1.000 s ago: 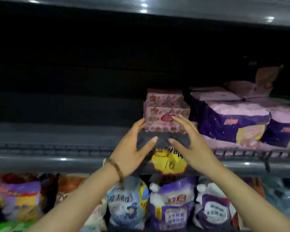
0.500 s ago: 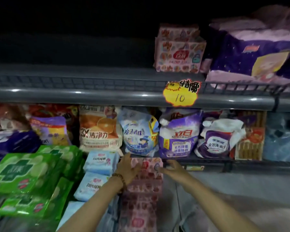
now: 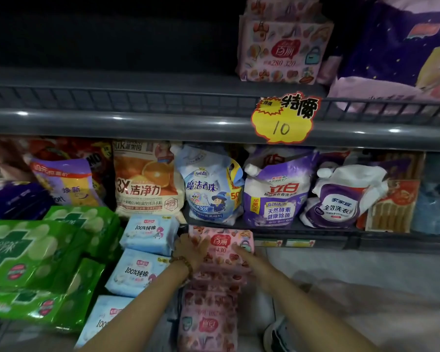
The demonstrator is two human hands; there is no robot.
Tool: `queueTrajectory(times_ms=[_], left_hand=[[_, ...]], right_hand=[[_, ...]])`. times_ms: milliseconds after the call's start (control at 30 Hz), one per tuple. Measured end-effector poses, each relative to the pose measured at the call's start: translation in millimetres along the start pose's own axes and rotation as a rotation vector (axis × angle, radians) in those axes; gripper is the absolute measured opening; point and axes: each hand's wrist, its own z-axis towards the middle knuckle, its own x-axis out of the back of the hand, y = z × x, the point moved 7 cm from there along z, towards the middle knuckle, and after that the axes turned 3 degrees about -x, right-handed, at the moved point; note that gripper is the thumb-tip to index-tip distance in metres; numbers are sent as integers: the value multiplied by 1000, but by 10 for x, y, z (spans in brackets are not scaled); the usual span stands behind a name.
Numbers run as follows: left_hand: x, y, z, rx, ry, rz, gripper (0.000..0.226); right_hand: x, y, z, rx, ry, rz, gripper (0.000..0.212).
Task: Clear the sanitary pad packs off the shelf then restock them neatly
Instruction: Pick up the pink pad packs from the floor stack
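Pink pad pack [image 3: 224, 243]: tops low pink stack [image 3: 208, 313] beside blue packs [image 3: 148, 235]; left hand [image 3: 191, 250], right hand [image 3: 249, 260] flank it, fingers straight; 2 shelf packs [image 3: 282, 47] on upper shelf [image 3: 137, 123]

The grey shelf rail [image 3: 163, 125] is smooth and shiny, with bright spots of light on it. The pink pad pack [image 3: 222, 243] has a thin plastic wrap. The green packs [image 3: 36, 252] look glossy. The yellow price tag [image 3: 282, 125] is matt, maybe paper.

a brown beaded bracelet [image 3: 183, 266] sits behind the left grip [image 3: 191, 248].
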Motion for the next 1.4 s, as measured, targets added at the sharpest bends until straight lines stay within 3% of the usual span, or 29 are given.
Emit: queueTrajectory(times_ms=[100, 233, 333, 433, 500, 600, 733, 800, 833, 900, 967, 1067, 1100, 1200, 1233, 1333, 1400], left_hand=[[249, 408, -227, -111, 2, -114, 61], [821, 1056, -651, -258, -20, -70, 34], [1427, 1618, -1077, -476, 57, -6, 36], [1889, 2219, -1468, -649, 87, -102, 53], [2142, 2583, -1629, -731, 147, -183, 50], [2471, 3119, -1781, -857, 218, -285, 51], [2765, 3772, -1588, -965, 254, -394, 73], [2786, 4107, -1383, -1017, 242, -409, 82], [2777, 4262, -1255, -1049, 237, -422, 72], [2724, 4541, -955, -1077, 232, -421, 39], [2655, 4756, -597, -1042, 249, -402, 23], [2601, 5020, -201, -1033, 332, -356, 20], [2595, 5086, -87, -1036, 348, -364, 21], [2543, 5233, 218, -1029, 322, -365, 22], [2518, 5264, 323, -1021, 300, -361, 21], [2457, 5315, 578, -1008, 287, -325, 20], [2443, 5315, 692, -990, 314, -309, 27]], right_hand=[[115, -146, -250, 39, -10, 37, 21], [138, -589, -842, 201, -80, -59, 41], [149, -1017, -1331, 345, -94, -146, 76], [174, -1603, -1872, 526, -52, -170, 83], [182, -1996, -2173, 651, -28, -204, 89], [224, -2628, -2559, 852, 17, -247, 79], [372, -3520, -2792, 1081, 199, -384, 66], [417, -3950, -2766, 1144, 249, -475, 74], [448, -4155, -2722, 1168, 277, -525, 80], [561, -4556, -2544, 1178, 341, -609, 87], [686, -4905, -2345, 1157, 425, -673, 79], [782, -5276, -2017, 1076, 457, -756, 44], [786, -5381, -1921, 1053, 454, -768, 48], [811, -5702, -1666, 1070, 424, -733, 98], [830, -5795, -1589, 1071, 455, -776, 94], [909, -5945, -1375, 1008, 482, -839, 53], [954, -5980, -1236, 988, 476, -842, 56]])
